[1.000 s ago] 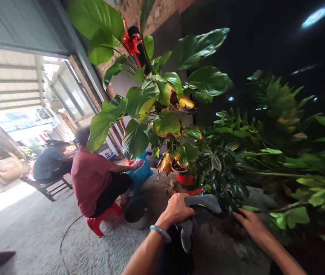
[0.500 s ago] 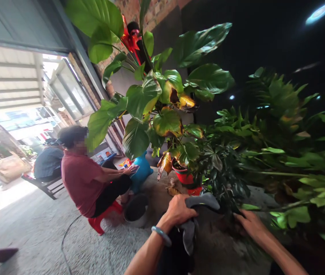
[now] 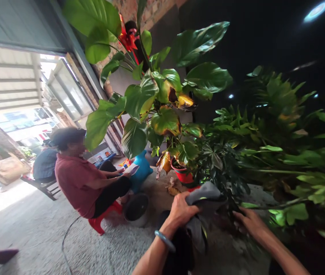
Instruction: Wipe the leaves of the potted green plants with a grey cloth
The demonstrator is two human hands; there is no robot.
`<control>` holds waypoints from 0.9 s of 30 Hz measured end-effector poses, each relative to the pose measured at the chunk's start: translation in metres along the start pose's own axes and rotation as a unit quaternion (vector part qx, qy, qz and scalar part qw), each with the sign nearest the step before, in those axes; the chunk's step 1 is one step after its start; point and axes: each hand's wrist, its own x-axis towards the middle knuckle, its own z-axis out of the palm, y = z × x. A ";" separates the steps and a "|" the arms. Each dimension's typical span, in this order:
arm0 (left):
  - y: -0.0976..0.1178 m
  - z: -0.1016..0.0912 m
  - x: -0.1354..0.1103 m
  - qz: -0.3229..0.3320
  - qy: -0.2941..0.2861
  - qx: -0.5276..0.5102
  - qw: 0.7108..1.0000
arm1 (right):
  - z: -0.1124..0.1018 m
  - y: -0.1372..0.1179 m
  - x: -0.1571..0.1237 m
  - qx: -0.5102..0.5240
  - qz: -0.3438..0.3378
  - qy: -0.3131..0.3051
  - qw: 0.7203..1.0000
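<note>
My left hand [image 3: 181,210], with a blue-grey bangle on the wrist, is closed on a grey cloth [image 3: 204,193] that hangs down over something dark below it. The cloth lies against the low dark leaves of a bushy plant [image 3: 222,168]. My right hand [image 3: 248,222] reaches into the base of that foliage with its fingers stretched out; the fingertips are partly hidden by leaves. Behind stands a tall large-leaved plant [image 3: 151,99] in a red pot [image 3: 183,176], with some yellowed leaves.
A person in a dark red shirt [image 3: 78,183] sits on a red stool [image 3: 99,221] at left, beside a blue container [image 3: 141,172] and a dark bucket [image 3: 136,209]. Another person sits on a bench [image 3: 46,187] farther back. A hose [image 3: 65,240] lies on the gravel.
My left hand has lifted the grey cloth a little higher against the leaves. The person in the red shirt has leaned back and turned. My right hand has barely moved.
</note>
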 end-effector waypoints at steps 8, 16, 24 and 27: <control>0.021 0.017 0.028 0.028 0.137 -0.061 0.988 | 0.003 -0.007 -0.006 0.037 0.034 -0.008 0.999; -0.010 0.001 -0.009 0.007 -0.063 -0.079 0.995 | -0.004 -0.005 -0.003 0.080 0.070 0.007 0.994; 0.008 0.021 0.028 0.026 0.123 -0.125 0.984 | 0.003 -0.003 0.000 0.120 0.088 -0.015 0.989; -0.008 0.022 0.004 0.028 0.019 -0.146 0.989 | 0.001 -0.003 -0.001 0.131 0.089 -0.011 0.987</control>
